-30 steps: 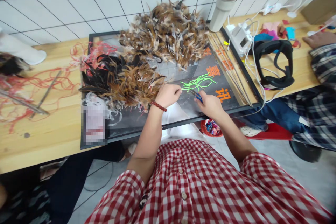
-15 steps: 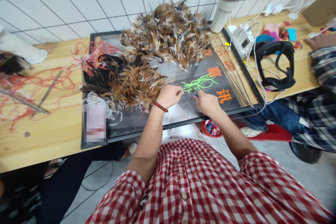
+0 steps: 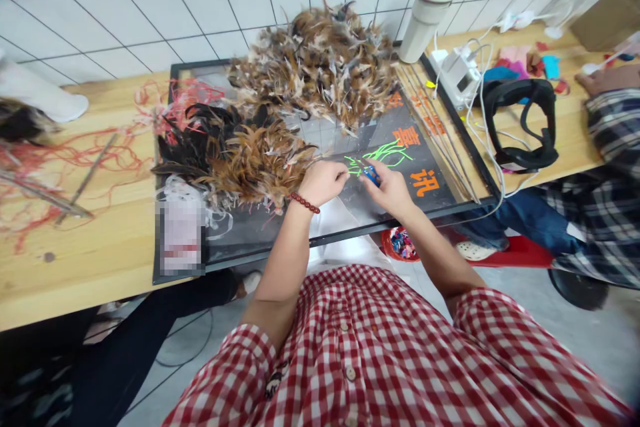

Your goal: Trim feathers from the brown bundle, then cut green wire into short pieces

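A: Where do the green strings (image 3: pixel 383 155) lie?
B: On the dark mat (image 3: pixel 280 233) at centre frame, fanning up and right, just past both hands

A: Which hand is nearer?
B: The left hand (image 3: pixel 324 181) pinches their lower-left ends. The right hand (image 3: pixel 391 189), just right of it, grips blue scissors (image 3: pixel 371 175) pointing left toward that pinch

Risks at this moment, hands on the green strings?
1. The right hand grips a blue-handled tool close to the left hand; a slip could nick fingers.
2. The green strings lie loose and splayed, so they could tangle.
3. The brown feathers beside the left hand could be swept in.
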`<state>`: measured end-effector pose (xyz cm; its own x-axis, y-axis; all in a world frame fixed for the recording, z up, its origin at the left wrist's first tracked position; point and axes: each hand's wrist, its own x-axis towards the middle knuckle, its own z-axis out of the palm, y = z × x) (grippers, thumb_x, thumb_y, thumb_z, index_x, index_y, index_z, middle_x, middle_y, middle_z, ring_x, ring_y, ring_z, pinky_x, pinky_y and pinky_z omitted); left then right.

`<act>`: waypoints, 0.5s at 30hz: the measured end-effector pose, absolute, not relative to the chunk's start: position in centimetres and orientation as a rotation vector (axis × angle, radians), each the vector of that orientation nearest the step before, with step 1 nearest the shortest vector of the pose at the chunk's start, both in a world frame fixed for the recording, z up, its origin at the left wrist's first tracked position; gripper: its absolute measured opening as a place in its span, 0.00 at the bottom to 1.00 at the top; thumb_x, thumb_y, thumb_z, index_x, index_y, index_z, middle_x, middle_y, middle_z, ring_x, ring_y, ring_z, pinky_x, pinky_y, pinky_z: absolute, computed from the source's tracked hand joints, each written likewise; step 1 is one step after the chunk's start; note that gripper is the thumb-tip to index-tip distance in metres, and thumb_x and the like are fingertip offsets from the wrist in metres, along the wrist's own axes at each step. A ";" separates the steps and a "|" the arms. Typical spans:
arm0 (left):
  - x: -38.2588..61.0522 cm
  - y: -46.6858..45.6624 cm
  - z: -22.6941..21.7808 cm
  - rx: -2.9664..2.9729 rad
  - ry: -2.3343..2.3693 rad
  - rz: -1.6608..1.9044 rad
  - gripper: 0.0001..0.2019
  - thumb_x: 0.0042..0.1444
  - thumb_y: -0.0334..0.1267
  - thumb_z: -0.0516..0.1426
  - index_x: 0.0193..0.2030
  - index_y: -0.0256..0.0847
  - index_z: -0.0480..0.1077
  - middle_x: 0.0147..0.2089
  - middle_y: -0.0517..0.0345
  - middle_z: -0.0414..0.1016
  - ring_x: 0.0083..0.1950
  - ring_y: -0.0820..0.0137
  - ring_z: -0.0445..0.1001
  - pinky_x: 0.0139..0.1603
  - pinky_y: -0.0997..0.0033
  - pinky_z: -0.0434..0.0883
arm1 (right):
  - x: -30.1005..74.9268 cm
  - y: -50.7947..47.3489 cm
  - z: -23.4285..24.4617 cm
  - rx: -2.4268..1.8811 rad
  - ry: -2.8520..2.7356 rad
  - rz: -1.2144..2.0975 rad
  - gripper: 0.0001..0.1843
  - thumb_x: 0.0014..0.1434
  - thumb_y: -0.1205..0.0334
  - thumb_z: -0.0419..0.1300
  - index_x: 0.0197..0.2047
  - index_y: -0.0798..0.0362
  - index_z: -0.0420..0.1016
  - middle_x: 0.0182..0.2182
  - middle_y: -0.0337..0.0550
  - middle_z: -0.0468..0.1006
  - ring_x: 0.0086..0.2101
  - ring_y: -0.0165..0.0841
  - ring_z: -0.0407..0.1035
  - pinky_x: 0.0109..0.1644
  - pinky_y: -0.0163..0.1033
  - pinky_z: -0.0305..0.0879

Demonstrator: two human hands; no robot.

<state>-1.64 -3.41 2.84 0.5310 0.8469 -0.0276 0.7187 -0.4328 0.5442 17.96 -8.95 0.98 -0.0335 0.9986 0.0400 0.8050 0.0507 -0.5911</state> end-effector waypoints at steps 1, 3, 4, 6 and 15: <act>-1.6 -3.4 2.8 2.267 1.265 0.343 0.14 0.64 0.38 0.55 0.38 0.41 0.84 0.35 0.52 0.85 0.35 0.66 0.77 0.38 0.67 0.65 | 17.7 -8.6 0.8 -1.773 -1.915 0.610 0.24 0.65 0.48 0.54 0.53 0.55 0.78 0.42 0.51 0.85 0.39 0.40 0.76 0.46 0.40 0.68; -1.6 -3.4 2.8 2.246 1.257 0.348 0.14 0.65 0.39 0.55 0.39 0.40 0.84 0.35 0.53 0.85 0.34 0.67 0.76 0.37 0.68 0.64 | 17.5 -7.9 0.6 -1.763 -1.902 0.643 0.19 0.62 0.46 0.55 0.38 0.53 0.76 0.30 0.45 0.80 0.32 0.37 0.71 0.41 0.39 0.64; -1.6 -3.3 2.8 2.234 1.258 0.344 0.14 0.65 0.39 0.55 0.40 0.40 0.84 0.35 0.53 0.85 0.34 0.67 0.76 0.37 0.68 0.64 | 17.6 -7.6 0.6 -1.756 -1.853 0.653 0.17 0.61 0.46 0.56 0.33 0.51 0.73 0.27 0.42 0.76 0.30 0.35 0.68 0.38 0.38 0.62; -1.6 -3.3 2.9 2.223 1.274 0.320 0.13 0.65 0.39 0.56 0.41 0.40 0.84 0.37 0.52 0.86 0.36 0.66 0.78 0.38 0.68 0.64 | 18.6 -7.0 0.7 -1.719 -1.690 0.663 0.16 0.59 0.46 0.58 0.29 0.50 0.67 0.24 0.38 0.71 0.28 0.32 0.64 0.36 0.37 0.60; -1.6 -3.4 3.1 2.324 1.350 0.188 0.14 0.66 0.40 0.56 0.42 0.41 0.84 0.45 0.47 0.87 0.48 0.59 0.82 0.48 0.63 0.71 | 27.2 -3.6 -0.1 -1.874 -1.459 0.384 0.10 0.55 0.54 0.59 0.30 0.50 0.65 0.24 0.34 0.65 0.28 0.29 0.59 0.37 0.36 0.61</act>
<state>-1.61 -3.40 3.15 0.5131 0.8522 -0.1027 0.7919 -0.4238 0.4397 27.21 -3.58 -0.12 0.3150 0.9298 0.1903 0.7155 -0.1009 -0.6913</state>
